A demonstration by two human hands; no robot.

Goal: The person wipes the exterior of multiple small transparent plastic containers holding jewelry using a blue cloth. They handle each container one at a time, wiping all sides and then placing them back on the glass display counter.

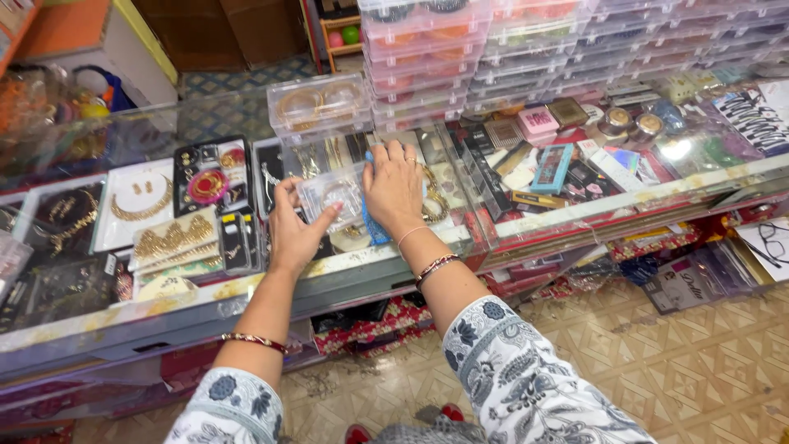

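Left hand (pixel 294 224) pinched a small clear box (pixel 330 196) on the glass counter (pixel 567 215); right hand (pixel 393 187) pressed a blue cloth (pixel 373 224) flat beside it, apparently mid-wipe; steady pressure needed next.

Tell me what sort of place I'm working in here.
Most likely a small jewellery and cosmetics shop. A glass-topped display counter holds gold necklace sets on white trays and boxed make-up items, with stacks of clear plastic bangle boxes behind.

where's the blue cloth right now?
Head view, centre: the blue cloth lies on the glass counter under the right hand, beside the small clear box that the left hand touches.
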